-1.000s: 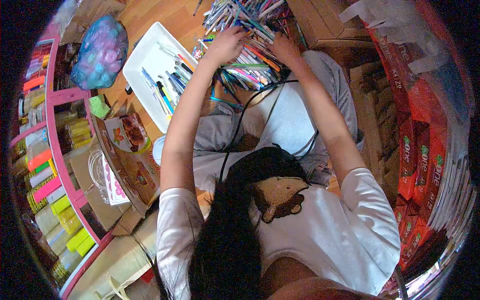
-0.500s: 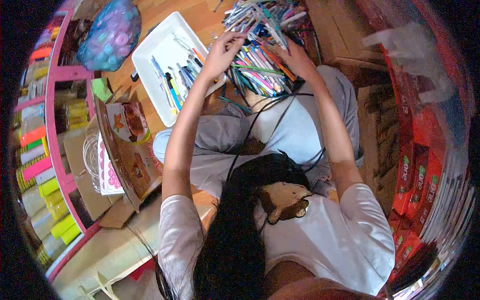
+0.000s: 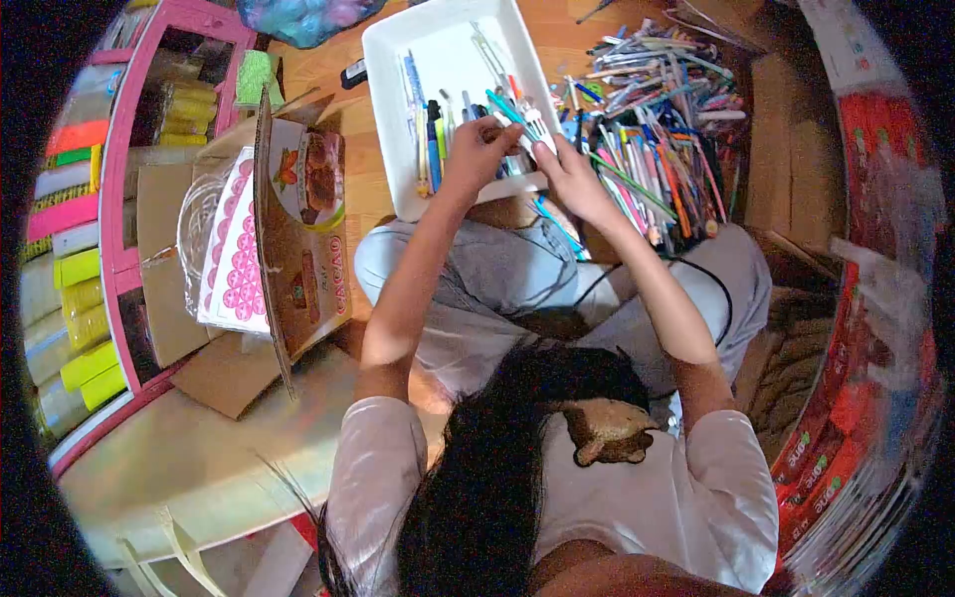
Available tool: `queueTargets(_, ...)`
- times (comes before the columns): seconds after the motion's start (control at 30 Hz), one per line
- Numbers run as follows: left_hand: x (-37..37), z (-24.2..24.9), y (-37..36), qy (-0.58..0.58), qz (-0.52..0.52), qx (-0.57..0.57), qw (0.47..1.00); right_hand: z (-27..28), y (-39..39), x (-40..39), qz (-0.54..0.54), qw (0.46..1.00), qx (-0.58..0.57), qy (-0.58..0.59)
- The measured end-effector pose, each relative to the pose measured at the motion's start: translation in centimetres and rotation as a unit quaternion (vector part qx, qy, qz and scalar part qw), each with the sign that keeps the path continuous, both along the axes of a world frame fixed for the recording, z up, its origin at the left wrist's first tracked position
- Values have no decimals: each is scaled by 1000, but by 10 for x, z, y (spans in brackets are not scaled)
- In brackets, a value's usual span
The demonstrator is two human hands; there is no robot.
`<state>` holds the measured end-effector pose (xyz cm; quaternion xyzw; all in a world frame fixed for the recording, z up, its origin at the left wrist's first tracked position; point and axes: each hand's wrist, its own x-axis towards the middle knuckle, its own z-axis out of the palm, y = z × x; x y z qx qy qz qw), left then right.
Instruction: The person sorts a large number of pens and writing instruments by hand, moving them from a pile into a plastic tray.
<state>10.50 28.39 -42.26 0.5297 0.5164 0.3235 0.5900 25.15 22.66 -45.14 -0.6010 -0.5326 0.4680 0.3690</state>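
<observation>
A white plastic tray [image 3: 396,164] stands on the floor with pens [image 3: 434,144] lying in it. My right hand [image 3: 577,182] is over the tray's near right corner, its fingers closed on a few pens [image 3: 533,123]. Just to its left, over the tray, my left hand [image 3: 481,156] has its fingers pinched together near those pens' lower ends; what it pinches, if anything, I cannot make out. Right of the tray spreads a big heap of mixed pens [image 3: 657,139].
On the left is a cardboard box [image 3: 308,269], with a pink shelf [image 3: 124,189] of colourful packets beyond. A blue bag [image 3: 308,18] lies at the top. Red packs [image 3: 821,468] and cardboard [image 3: 786,149] line the right. A black cable [image 3: 724,298] crosses my leg.
Both hands have come from the pen heap to the tray, the right one carrying pens. The view has shifted, so tray and heap appear farther right.
</observation>
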Motion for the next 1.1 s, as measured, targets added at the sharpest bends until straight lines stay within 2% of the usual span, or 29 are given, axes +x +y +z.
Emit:
queueTargets(0.03, -8, -5, 11, -3, 10, 30, 1000, 4, 5, -5, -8, 999, -44, -14)
queueTargets(0.1, -36, -17, 46, -8, 30, 87, 996, -36, 16, -12, -64, 994, 14, -92)
queueTargets(0.13, -53, -26, 73, 20, 53, 95, 994, -37, 20, -12, -75, 988, -4, -133)
queueTargets(0.17, -71, -35, 102, 49, 76, 103, 991, -24, 20, -11, -73, 993, -3, -97)
queueTargets(0.23, -92, -31, 146, 161, 91, 92, 979, -31, 21, -9, -97, 990, 30, -99)
queueTargets(0.3, -106, -57, 193, 251, 64, 207, 944, -30, 20, -11, -92, 988, 17, -123)
queueTargets(0.43, -99, -97, 240, 282, 44, 207, 936, -35, 16, -14, -83, 984, 47, -152)
queueTargets(0.5, -94, -98, 244, 331, -4, 219, 918, -37, 15, -14, -81, 983, 46, -160)
queueTargets(0.73, -100, -128, 246, 407, -2, 274, 871, -43, 13, -14, -85, 982, 53, -159)
queueTargets(0.83, -103, -143, 246, 435, 23, 320, 841, -37, 15, -16, -89, 981, 11, -171)
queueTargets(0.93, -99, -125, 228, 397, 70, 295, 866, -37, 15, -18, -135, 981, 46, -134)
queueTargets(1.1, -103, -90, 150, 309, 116, 187, 925, -60, 43, -12, -153, 988, 4, -5)
